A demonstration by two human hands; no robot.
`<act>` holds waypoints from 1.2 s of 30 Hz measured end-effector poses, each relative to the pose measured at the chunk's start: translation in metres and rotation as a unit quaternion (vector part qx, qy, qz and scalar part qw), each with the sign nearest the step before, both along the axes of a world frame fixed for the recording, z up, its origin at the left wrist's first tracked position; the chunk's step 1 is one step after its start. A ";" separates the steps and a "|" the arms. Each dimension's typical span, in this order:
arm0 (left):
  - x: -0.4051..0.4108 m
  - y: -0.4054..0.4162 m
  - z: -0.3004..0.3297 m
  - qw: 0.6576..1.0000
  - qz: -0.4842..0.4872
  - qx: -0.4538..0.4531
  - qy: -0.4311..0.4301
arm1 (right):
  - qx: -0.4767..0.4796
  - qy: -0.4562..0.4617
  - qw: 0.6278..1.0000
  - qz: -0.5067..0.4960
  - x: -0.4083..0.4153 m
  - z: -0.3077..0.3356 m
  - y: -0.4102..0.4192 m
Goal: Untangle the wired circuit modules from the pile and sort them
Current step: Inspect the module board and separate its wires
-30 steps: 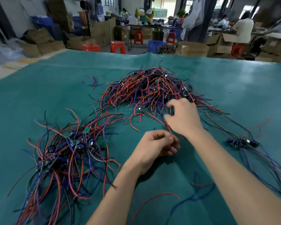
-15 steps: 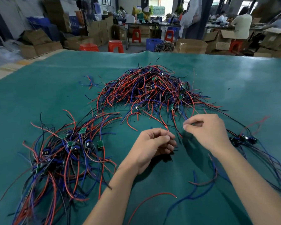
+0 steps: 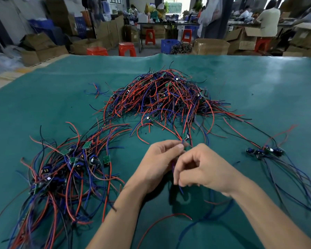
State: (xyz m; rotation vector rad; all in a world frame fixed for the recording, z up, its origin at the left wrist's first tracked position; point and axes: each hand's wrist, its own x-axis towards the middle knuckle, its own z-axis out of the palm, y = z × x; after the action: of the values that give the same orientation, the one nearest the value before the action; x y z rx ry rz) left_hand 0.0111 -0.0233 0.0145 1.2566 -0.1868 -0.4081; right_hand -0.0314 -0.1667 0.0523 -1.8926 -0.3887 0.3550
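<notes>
Red and blue wires [image 3: 182,141] are pinched by both the left hand [image 3: 158,163] and right hand [image 3: 203,169]; draw the board [image 3: 186,136] slowly out, easing snags from the pile [image 3: 162,97].

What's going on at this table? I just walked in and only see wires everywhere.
A person is untangling wired circuit modules on a green mat. Both hands meet in front of the big pile: the left hand and right hand each pinch wires of one module drawn out of it. A larger sorted bunch lies to the left, a small bunch to the right. Most of the pile is not yet sorted.
</notes>
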 end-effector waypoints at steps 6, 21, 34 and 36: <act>0.001 0.001 -0.004 1.000 -0.007 0.020 -0.021 | 0.080 0.095 0.985 0.123 -0.003 0.009 -0.016; -0.005 0.003 0.005 0.996 -0.075 0.034 -0.042 | 0.309 0.139 0.915 -0.219 0.019 -0.012 -0.023; -0.005 0.003 -0.001 0.994 -0.087 0.016 -0.058 | 0.314 0.014 0.909 -0.272 0.017 -0.011 -0.016; -0.005 0.002 0.000 0.996 -0.073 0.012 -0.057 | 0.312 0.017 0.903 -0.295 0.018 -0.010 -0.019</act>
State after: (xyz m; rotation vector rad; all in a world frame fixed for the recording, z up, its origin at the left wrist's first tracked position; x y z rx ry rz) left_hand 0.0064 -0.0215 0.0141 1.2945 -0.3720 -0.4653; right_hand -0.0138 -0.1854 0.0422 -1.2798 0.1088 -0.1412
